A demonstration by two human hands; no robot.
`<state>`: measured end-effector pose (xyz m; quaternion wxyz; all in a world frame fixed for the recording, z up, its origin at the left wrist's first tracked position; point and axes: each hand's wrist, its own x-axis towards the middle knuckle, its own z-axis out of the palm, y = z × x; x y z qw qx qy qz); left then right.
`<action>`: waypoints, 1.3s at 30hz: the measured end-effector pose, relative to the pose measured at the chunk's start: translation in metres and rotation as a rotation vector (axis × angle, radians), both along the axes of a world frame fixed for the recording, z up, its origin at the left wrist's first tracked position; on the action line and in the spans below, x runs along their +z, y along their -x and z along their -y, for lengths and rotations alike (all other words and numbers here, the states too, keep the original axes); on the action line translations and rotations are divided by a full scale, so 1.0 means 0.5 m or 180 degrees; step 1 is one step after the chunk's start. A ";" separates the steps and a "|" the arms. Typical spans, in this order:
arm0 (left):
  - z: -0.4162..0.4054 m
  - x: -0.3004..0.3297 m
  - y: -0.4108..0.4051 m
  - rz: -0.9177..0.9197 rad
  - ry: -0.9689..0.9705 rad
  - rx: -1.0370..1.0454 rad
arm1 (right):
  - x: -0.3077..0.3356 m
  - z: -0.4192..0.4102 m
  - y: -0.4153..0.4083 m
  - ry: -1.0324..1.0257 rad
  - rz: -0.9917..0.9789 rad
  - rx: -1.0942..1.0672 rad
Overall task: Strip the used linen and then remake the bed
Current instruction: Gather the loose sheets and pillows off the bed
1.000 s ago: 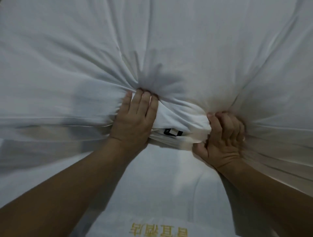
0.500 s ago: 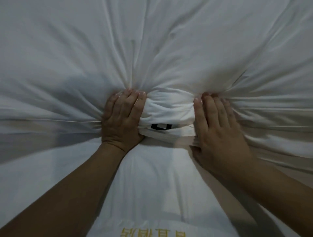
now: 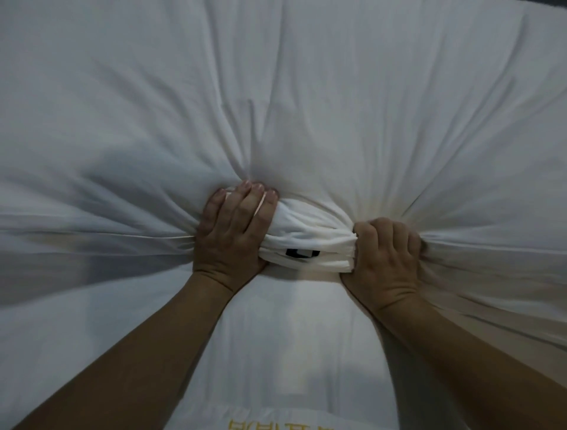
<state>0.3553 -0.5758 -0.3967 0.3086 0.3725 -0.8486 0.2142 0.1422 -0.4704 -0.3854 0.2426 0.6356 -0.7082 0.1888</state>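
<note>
A large white sheet fills the head view, its folds running into a gathered bunch at the centre. A small black label shows on that bunch. My left hand grips the bunch's left end, fingers laid over the top of the cloth. My right hand holds the right end in a closed fist. Both forearms reach in from the bottom corners.
Below the bunch lies a smoother white layer of linen. Yellow embroidered characters show at the bottom edge. A dark strip appears at the top right corner.
My right hand, flat on the cloth half a second ago, has curled into a fist on the bunch. The bunch and both hands sit slightly lower and more cloth is gathered.
</note>
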 end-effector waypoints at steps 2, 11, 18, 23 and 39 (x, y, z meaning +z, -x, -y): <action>0.001 -0.002 0.000 0.0060 -0.0002 -0.0007 | -0.011 0.002 0.000 0.0060 0.0072 0.0074; 0.018 -0.015 0.010 0.0131 0.0467 -0.0063 | -0.036 0.019 0.015 0.0146 0.0002 0.0090; -0.052 0.156 0.024 0.1351 -0.0516 0.0230 | 0.136 -0.024 -0.030 -0.1309 -0.0577 -0.0064; -0.170 0.383 -0.007 0.1293 -0.1209 0.0469 | 0.389 -0.105 -0.052 -0.1673 -0.0582 0.0175; -0.622 0.662 -0.141 0.0880 -0.2200 0.0941 | 0.782 -0.482 -0.133 -0.2580 0.0103 0.0440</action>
